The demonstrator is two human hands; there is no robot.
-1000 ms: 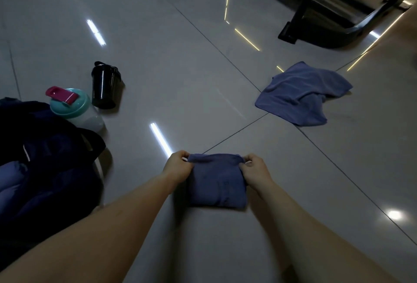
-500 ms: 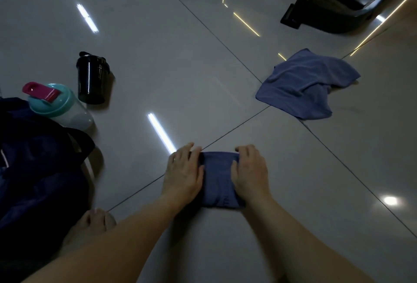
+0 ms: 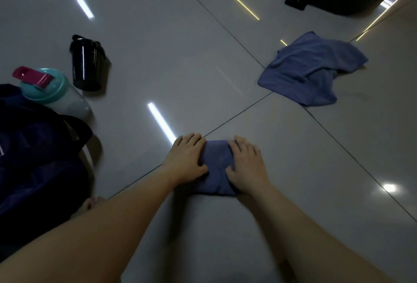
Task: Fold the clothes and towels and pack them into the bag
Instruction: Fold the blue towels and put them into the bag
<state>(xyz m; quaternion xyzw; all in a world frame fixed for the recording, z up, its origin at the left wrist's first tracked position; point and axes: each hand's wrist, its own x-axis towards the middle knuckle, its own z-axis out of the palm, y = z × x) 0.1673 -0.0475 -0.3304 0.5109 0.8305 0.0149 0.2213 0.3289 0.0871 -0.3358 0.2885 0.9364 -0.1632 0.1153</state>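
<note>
We are stretching both bare arms forward and down, the left forearm coming in from the lower left and the right forearm from the lower right. We are laying our left hand and right hand flat, palms down, side by side with a narrow gap between them. Our fingers are lying straight and pointing away from us, and our thumbs are angling inward toward each other. The toes of one bare foot are showing just beside the left forearm.

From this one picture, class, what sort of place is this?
Probably a gym or workout room: a black shaker bottle and a teal-lidded bottle stand near a dark sports bag, and a black machine base, perhaps a treadmill's, sits at top right.
</note>
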